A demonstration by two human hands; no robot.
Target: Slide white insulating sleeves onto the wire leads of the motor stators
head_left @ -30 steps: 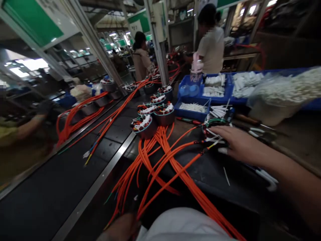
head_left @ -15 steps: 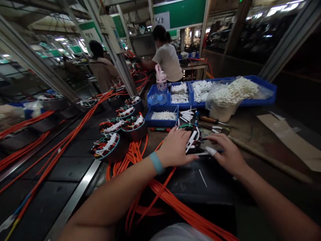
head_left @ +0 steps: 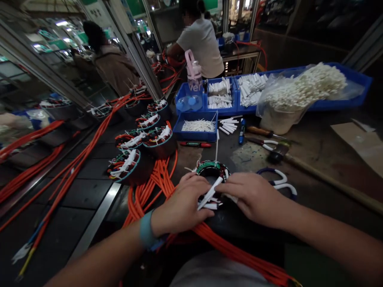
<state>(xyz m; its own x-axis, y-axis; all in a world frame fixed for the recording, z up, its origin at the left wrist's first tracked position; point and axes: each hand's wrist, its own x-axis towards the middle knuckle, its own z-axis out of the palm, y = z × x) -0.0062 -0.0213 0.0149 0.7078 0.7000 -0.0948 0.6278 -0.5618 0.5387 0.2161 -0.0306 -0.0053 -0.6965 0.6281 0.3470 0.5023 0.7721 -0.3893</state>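
Observation:
A round motor stator (head_left: 213,169) with a green rim and coloured windings lies on the dark bench in front of me. My left hand (head_left: 182,205) and my right hand (head_left: 254,197) both rest on its near side, fingers curled around white sleeve tubes (head_left: 209,194) that stick out of the windings. A blue band sits on my left wrist. Orange cables (head_left: 227,247) run from under my hands toward me.
Several finished stators (head_left: 140,147) with orange leads stand at the left by a black conveyor (head_left: 68,199). Blue bins (head_left: 227,97) of white sleeves, a plastic bag of white parts (head_left: 296,93), pliers (head_left: 278,179), a hammer and screwdrivers lie behind. Two people work farther back.
The stator and both my hands have come nearer to me on the bench. My hands have closed in over its near edge and the white sleeves. The view has tilted down.

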